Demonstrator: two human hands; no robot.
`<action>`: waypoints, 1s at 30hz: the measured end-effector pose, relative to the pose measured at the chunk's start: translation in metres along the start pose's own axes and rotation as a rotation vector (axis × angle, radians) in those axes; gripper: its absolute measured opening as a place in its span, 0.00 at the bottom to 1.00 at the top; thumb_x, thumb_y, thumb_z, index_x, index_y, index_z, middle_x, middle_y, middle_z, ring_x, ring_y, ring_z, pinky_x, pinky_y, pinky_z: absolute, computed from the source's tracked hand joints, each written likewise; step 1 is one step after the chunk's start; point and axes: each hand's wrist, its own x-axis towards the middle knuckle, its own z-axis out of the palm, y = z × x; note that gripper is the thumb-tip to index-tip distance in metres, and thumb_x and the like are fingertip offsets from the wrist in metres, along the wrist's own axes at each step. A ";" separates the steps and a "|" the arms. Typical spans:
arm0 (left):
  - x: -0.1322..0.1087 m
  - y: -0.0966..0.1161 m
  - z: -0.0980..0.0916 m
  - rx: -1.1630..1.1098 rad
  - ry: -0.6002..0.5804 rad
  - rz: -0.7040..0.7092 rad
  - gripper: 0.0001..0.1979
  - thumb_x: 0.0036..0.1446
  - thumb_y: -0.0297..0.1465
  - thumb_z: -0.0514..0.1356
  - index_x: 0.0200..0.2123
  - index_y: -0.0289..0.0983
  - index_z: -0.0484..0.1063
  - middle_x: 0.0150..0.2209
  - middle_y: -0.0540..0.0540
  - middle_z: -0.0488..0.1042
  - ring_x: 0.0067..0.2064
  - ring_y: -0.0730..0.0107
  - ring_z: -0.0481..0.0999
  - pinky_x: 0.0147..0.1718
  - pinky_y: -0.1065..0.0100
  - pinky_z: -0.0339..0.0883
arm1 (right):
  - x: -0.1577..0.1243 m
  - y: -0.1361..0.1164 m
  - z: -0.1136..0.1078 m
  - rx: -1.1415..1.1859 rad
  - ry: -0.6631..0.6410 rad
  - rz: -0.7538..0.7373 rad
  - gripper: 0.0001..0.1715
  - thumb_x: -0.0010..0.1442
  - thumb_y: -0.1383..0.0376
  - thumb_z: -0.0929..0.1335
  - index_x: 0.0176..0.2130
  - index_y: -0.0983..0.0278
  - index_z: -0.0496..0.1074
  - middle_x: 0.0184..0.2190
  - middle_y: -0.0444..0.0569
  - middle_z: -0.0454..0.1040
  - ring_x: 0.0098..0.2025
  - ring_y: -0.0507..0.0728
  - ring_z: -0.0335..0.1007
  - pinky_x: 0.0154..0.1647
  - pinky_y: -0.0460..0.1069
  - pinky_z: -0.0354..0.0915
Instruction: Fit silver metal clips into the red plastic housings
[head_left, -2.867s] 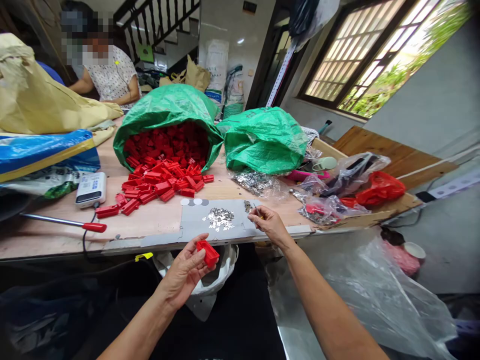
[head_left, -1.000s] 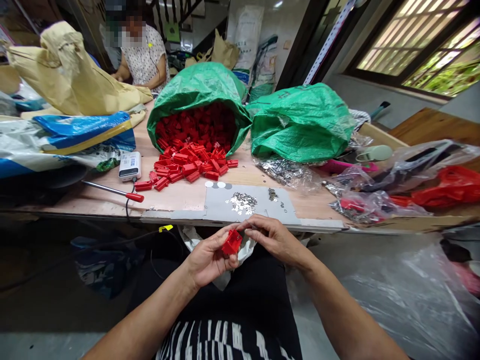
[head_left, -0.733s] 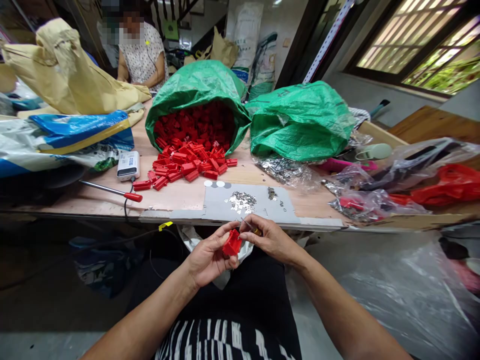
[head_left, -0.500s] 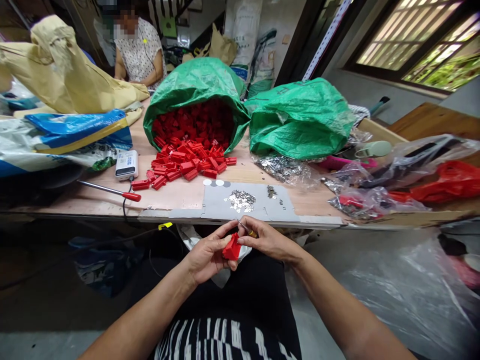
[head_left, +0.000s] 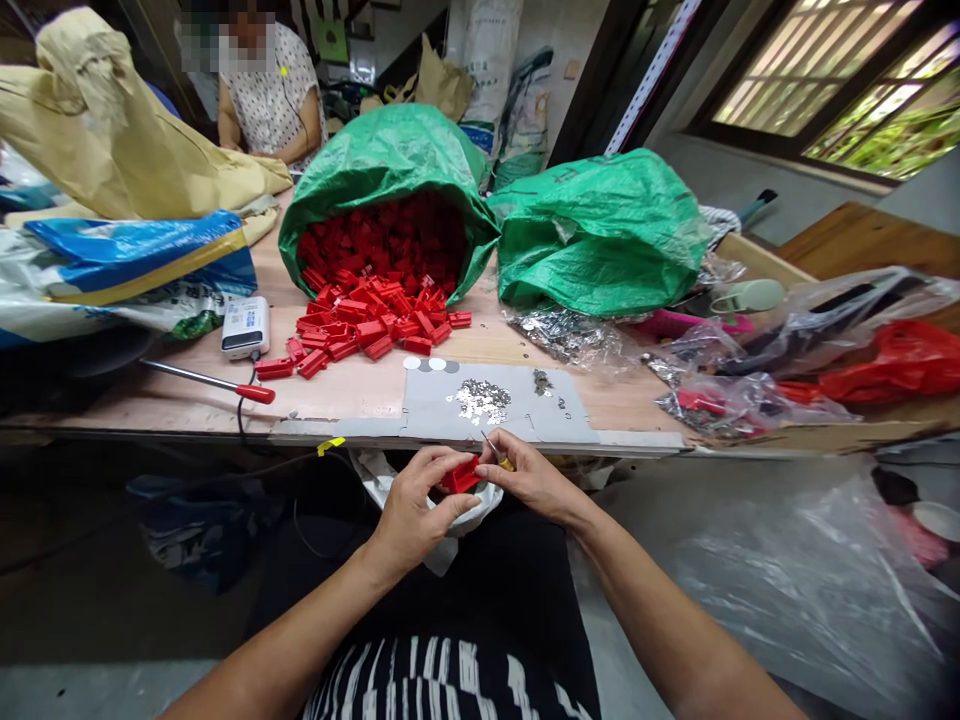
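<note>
Fingers of the left hand (head_left: 417,505) are curled around a red plastic part (head_left: 460,478), held just off the desk (head_left: 352,395) edge, long axis crosswise. It lies just beside the right hand (head_left: 534,478), whose fingers pinch a small yellow-handled tool (head_left: 505,463).

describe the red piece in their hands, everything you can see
The red plastic piece is small, blocky and glossy, mostly hidden by fingers, so its full shape cannot be told. It sits in the left hand, below the table edge. The right hand holds a thin yellow-handled tool close beside it.
</note>
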 end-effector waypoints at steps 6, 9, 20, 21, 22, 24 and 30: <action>0.003 -0.005 -0.001 0.060 0.100 0.071 0.18 0.49 0.29 0.65 0.46 0.43 0.76 0.46 0.43 0.75 0.49 0.58 0.72 0.53 0.60 0.62 | 0.001 0.003 0.000 0.109 -0.002 0.068 0.22 0.55 0.51 0.69 0.36 0.64 0.60 0.26 0.40 0.59 0.25 0.47 0.50 0.25 0.44 0.49; 0.004 -0.007 -0.001 0.134 0.091 0.100 0.17 0.51 0.28 0.64 0.46 0.43 0.75 0.45 0.44 0.76 0.48 0.59 0.73 0.51 0.61 0.63 | 0.002 0.000 0.002 0.057 0.018 0.041 0.22 0.53 0.53 0.71 0.34 0.65 0.61 0.28 0.41 0.61 0.29 0.48 0.54 0.30 0.45 0.52; 0.002 -0.010 -0.008 0.134 0.072 0.102 0.13 0.52 0.30 0.64 0.43 0.42 0.76 0.42 0.44 0.77 0.44 0.61 0.75 0.44 0.64 0.67 | 0.002 -0.007 0.006 0.121 -0.100 0.073 0.22 0.55 0.53 0.70 0.38 0.64 0.59 0.31 0.42 0.61 0.31 0.49 0.55 0.31 0.45 0.53; 0.003 -0.010 -0.008 0.098 0.066 0.089 0.13 0.51 0.29 0.64 0.43 0.43 0.77 0.42 0.44 0.77 0.44 0.60 0.75 0.44 0.64 0.67 | 0.002 -0.006 0.005 0.123 -0.104 0.076 0.22 0.55 0.53 0.70 0.38 0.64 0.59 0.32 0.43 0.61 0.31 0.49 0.55 0.31 0.45 0.53; 0.003 -0.010 -0.008 0.062 0.062 0.076 0.14 0.50 0.29 0.65 0.42 0.43 0.77 0.42 0.43 0.77 0.44 0.60 0.75 0.44 0.63 0.67 | 0.001 -0.005 0.005 0.125 -0.102 0.079 0.22 0.55 0.53 0.70 0.39 0.64 0.60 0.32 0.43 0.62 0.32 0.49 0.56 0.31 0.45 0.54; 0.004 -0.010 -0.008 0.018 0.057 0.055 0.14 0.49 0.28 0.66 0.42 0.43 0.78 0.41 0.43 0.78 0.43 0.60 0.75 0.45 0.63 0.66 | 0.001 -0.003 0.004 0.131 -0.089 0.087 0.22 0.55 0.55 0.71 0.41 0.64 0.60 0.34 0.44 0.63 0.33 0.49 0.57 0.32 0.45 0.55; 0.007 -0.012 -0.014 -0.005 0.013 0.040 0.14 0.49 0.28 0.66 0.41 0.41 0.78 0.41 0.42 0.78 0.43 0.60 0.76 0.44 0.64 0.67 | 0.001 -0.003 0.005 0.191 -0.101 0.123 0.25 0.51 0.54 0.73 0.41 0.63 0.61 0.35 0.44 0.64 0.33 0.49 0.59 0.31 0.44 0.55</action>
